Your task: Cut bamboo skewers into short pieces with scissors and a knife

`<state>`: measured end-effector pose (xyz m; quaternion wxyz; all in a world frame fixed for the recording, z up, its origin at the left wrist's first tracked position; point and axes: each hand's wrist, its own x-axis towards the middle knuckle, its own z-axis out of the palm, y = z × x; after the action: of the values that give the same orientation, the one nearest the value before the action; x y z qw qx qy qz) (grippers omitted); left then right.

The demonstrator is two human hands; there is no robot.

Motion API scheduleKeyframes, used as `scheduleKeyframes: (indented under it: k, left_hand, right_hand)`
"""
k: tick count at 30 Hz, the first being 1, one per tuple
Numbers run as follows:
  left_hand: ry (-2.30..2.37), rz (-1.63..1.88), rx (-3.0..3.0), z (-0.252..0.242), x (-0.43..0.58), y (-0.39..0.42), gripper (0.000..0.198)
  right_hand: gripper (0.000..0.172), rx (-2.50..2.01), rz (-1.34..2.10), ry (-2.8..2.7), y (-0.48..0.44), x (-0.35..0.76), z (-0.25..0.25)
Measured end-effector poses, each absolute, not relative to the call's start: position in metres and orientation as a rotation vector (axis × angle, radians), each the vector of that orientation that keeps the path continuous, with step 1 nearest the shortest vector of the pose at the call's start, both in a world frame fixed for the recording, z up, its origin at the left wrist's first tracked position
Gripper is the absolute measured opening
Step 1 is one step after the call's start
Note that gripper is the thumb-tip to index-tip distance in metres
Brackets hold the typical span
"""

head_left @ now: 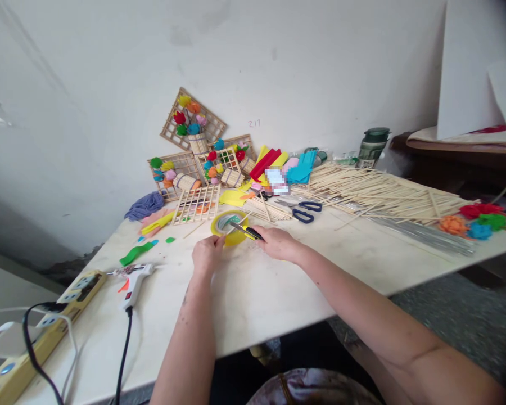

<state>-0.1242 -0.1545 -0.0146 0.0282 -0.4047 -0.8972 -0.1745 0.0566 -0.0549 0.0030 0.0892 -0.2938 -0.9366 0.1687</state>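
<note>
My right hand (278, 243) is closed around a yellow-and-black utility knife (253, 232), its blade out and pointing left. The fingers of my left hand (206, 254) pinch a thin wooden stick (246, 217) that slants up to the right, and the blade lies across it. Whether the blade has cut into the stick is too small to tell. Just behind and beneath the blade, a roll of yellow tape (215, 226) lies flat on the table. Dark-handled scissors (303, 215) rest open beyond my right hand.
A white glue gun (137, 286) and a power strip (78, 304) with cords occupy the left side. Stick lattices with felt flowers (194, 121) lean on the wall. Many loose sticks (375, 191), metal wires (421, 235) and a green-lidded bottle (373, 147) are at right.
</note>
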Motion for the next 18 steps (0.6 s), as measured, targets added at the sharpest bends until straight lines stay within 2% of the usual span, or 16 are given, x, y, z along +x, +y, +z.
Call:
scheduleKeyframes:
  k: [18]
  left_hand:
    - [-2.791, -0.563, -1.278, -0.0135, -0.1235, -0.1554, 0.041]
  right_hand:
    - [0.048, -0.912, 0.403, -2.836, -0.0623, 0.0578, 0.0074]
